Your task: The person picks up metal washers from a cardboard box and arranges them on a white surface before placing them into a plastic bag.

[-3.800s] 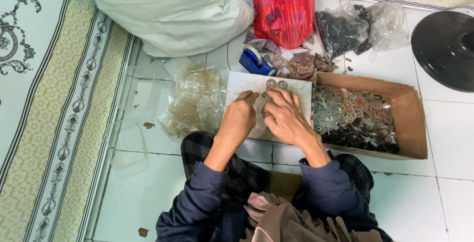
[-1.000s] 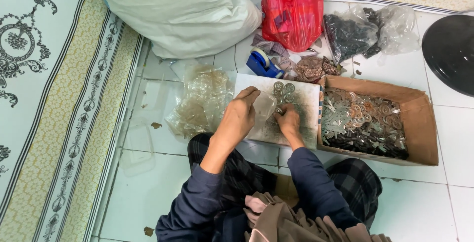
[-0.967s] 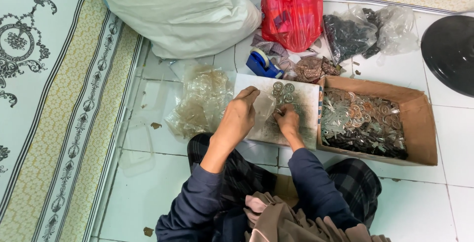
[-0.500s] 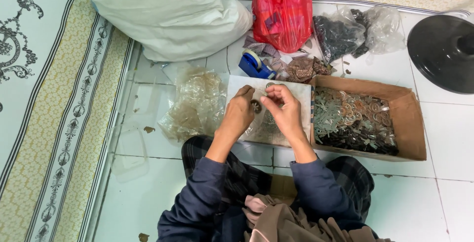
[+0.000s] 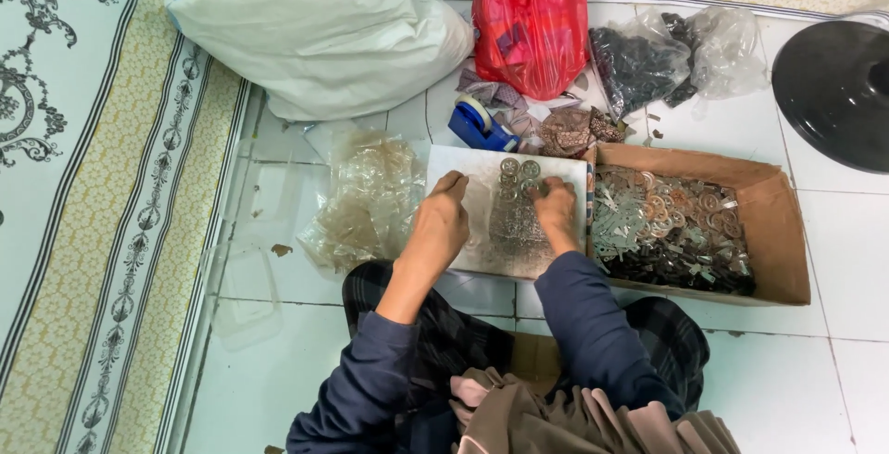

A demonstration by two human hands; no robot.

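Seated on white tile floor [image 5: 833, 259], legs crossed at bottom centre of the frame. White board [image 5: 482, 222] lying flat at centre, with a heap of small metal parts [image 5: 515, 222] on it and a few metal rings [image 5: 519, 170] near its upper edge.

Left hand [image 5: 440, 227] resting on the board's left edge, fingers curled loosely, palm down; nothing visibly gripped. Right hand [image 5: 556, 213] on the board's right half, fingers bent down onto the parts, fingertips pressing at the heap just right of the rings; whether anything is pinched cannot be told. Parts lying between the two hands, touching the right, just apart from the left.

Cardboard box [image 5: 773, 232] butting against the board's right edge, full of mixed metal pieces, blocking room on that side. Pile of clear plastic bags [image 5: 366, 199] just left of the board, touching its left edge. Blue tape dispenser [image 5: 480, 125] close above the board's upper edge. Farther up: large white sack [image 5: 315, 28] at upper left, red bag [image 5: 528, 28] at top centre, clear bag of dark bits [image 5: 648, 60] to its right. Black round disc [image 5: 833, 93] at the right edge. Patterned mat [image 5: 93, 185] along the left. Open tile at lower left and lower right.
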